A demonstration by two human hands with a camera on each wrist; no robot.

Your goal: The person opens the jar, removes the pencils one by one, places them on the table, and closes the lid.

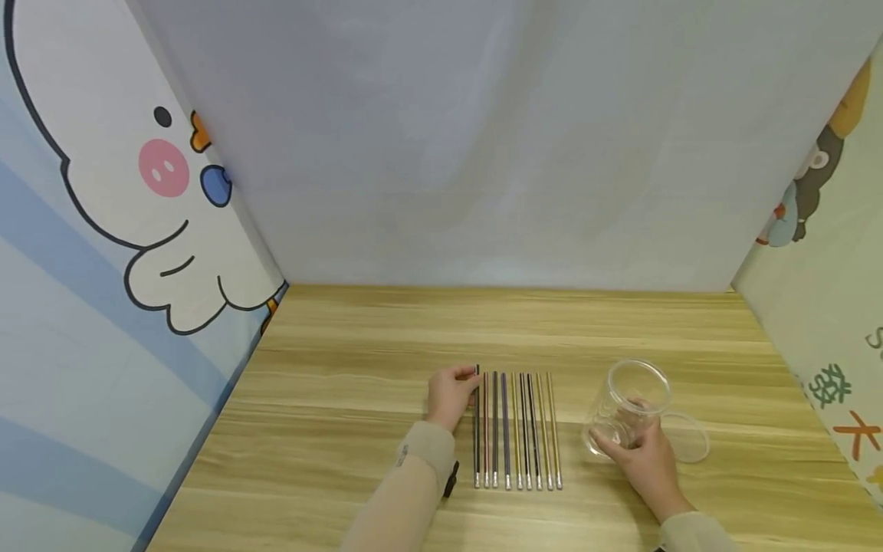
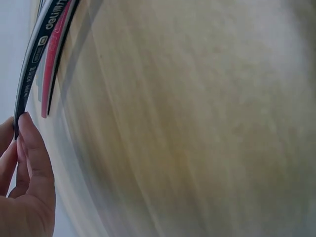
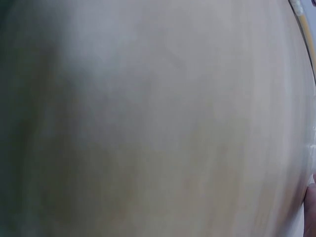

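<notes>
A row of several pencils [image 1: 506, 441] lies side by side on the wooden table, metal ends toward me. My left hand [image 1: 450, 397] pinches the far end of the leftmost one, a black pencil [image 1: 477, 441]. In the left wrist view, fingertips hold the tip of that black pencil [image 2: 30, 64], printed with white lettering, beside a red pencil [image 2: 48, 81]. To the right of the row, my right hand [image 1: 648, 464] grips a clear plastic jar [image 1: 607, 410], its mouth open and tilted slightly. Only a sliver of this hand [image 3: 310, 212] shows in the right wrist view.
A clear round lid [image 1: 692, 442] lies on the table [image 1: 345, 345] just right of the jar. A pale backdrop [image 1: 483, 153] stands behind the table, with printed cartoon panels at the left [image 1: 83, 253] and right [image 1: 821, 307] sides.
</notes>
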